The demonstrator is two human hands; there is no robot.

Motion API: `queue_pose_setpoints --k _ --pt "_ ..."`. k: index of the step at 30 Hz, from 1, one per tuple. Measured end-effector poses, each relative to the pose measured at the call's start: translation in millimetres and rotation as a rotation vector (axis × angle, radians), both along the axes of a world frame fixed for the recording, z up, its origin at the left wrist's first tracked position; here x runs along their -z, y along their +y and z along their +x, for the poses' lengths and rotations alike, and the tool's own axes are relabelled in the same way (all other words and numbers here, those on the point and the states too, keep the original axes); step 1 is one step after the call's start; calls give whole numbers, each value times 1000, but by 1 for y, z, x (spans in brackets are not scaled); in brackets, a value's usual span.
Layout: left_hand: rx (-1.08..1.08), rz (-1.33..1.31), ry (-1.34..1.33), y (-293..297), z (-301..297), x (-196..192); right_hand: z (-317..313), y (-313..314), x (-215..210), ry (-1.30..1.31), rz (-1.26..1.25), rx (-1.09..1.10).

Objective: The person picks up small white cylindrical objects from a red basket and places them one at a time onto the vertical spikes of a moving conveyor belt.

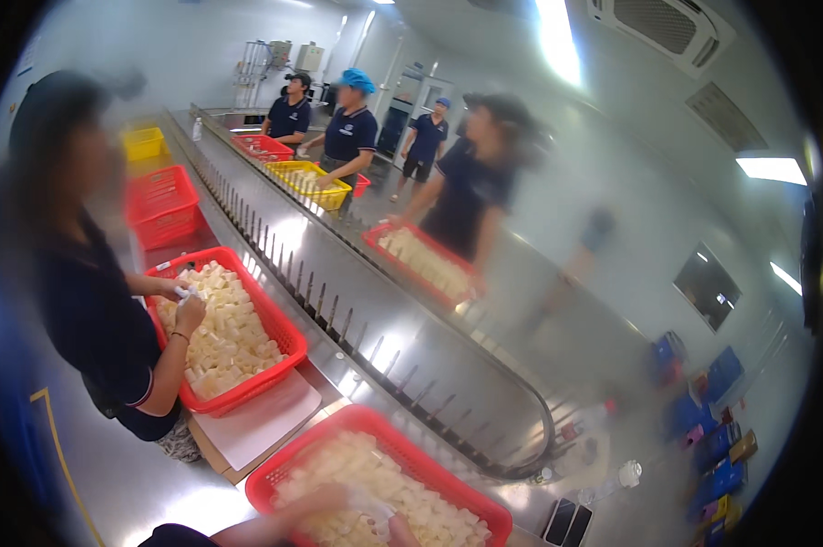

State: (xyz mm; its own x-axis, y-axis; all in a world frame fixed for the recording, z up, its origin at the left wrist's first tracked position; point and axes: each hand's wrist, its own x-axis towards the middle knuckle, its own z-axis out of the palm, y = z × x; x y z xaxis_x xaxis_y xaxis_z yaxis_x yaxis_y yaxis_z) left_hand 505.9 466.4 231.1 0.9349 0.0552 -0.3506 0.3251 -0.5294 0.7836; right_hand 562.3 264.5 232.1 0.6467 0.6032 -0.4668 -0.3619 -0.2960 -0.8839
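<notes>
My left hand reaches in from the lower edge over a red plastic basket. Its fingers look drawn together, with something whitish at their tips that is too blurred to name. Close beside it, only part of my right hand shows at the lower edge, and its fingers are mostly cut off. Under both hands the basket is filled with small cream-white cylindrical pieces.
A conveyor lined with upright pins curves round beyond the basket. To the left, a co-worker handles pieces over another red basket. Two phones and a clear bottle lie to the right. More co-workers stand across the conveyor.
</notes>
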Motion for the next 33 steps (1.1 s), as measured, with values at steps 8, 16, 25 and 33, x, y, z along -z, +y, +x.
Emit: queue_pose_setpoints --k 8,16,25,33 --pt "240 89 -123 -9 0 -40 -7 -14 -4 -236 -307 -31" --pt "328 58 -107 -2 -11 -82 -31 -5 43 -118 9 167" --pt "255 134 -130 3 -13 -39 -36 26 12 -129 -77 226" --pt "209 -73 -251 25 -14 -26 -51 35 9 -62 -84 325"
